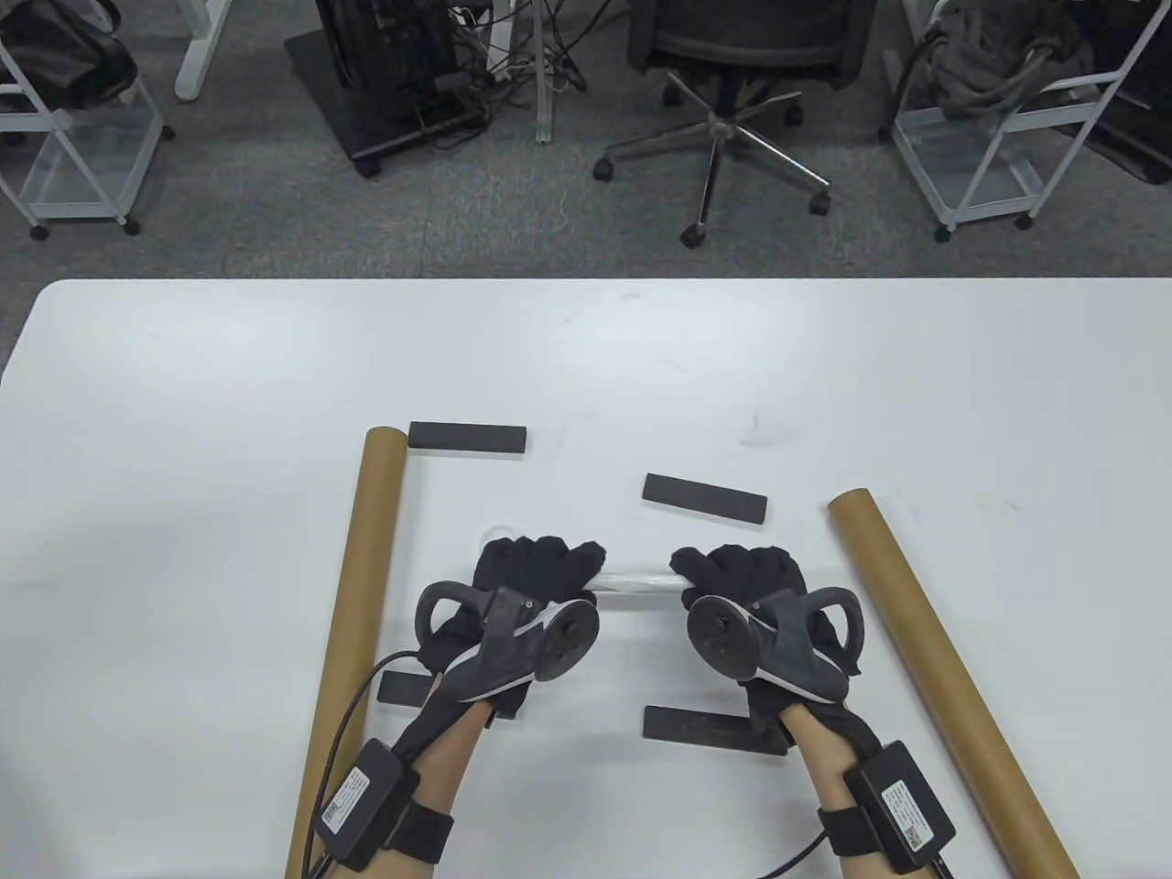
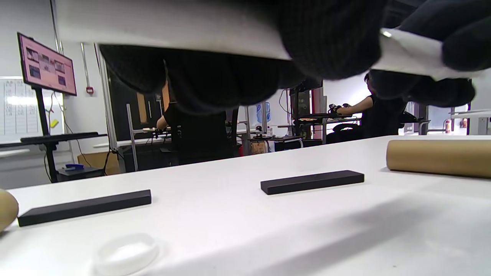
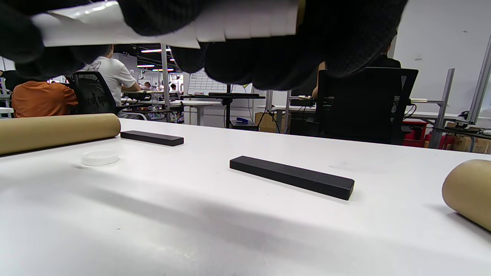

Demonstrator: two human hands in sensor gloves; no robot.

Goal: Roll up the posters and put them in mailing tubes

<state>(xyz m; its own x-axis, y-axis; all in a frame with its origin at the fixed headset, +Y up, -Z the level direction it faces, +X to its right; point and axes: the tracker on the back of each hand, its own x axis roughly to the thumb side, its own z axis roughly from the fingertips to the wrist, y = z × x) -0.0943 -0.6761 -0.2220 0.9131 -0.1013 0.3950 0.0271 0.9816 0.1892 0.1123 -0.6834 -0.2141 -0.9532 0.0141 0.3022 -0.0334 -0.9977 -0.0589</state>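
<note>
Holding a tightly rolled white poster (image 1: 634, 580) between them, the left hand (image 1: 536, 572) and the right hand (image 1: 737, 575) each have their fingers curled round one end of the roll, so both grips are clenched on it. The wrist views show the roll lifted clear of the white counter (image 1: 183, 385), with a soft shadow beneath it.

The rolling step looks finished, or close to it; the storing step has not begun. Two brown mailing tubes lie on the counter: the left tube (image 1: 352, 604) just outside the left hand, and the right tube (image 1: 943, 668) just outside the right hand, angled away. Four black bars, probably weights, lie around the working area: the far-left bar (image 1: 467, 437), the far-right bar (image 1: 704, 497), a near bar (image 1: 710, 728) by the right wrist, and another (image 1: 403, 687) partly hidden under the left wrist. A small clear round cap (image 3: 100, 157), likely a tube end cap, sits beyond the left hand.

The next move, as I judge it, calls for one hand to keep the roll tight so it does not spring open, while the other frees itself to pick up a tube and line its open mouth up with the poster's end. Whether either tube's end is open cannot be told.
</note>
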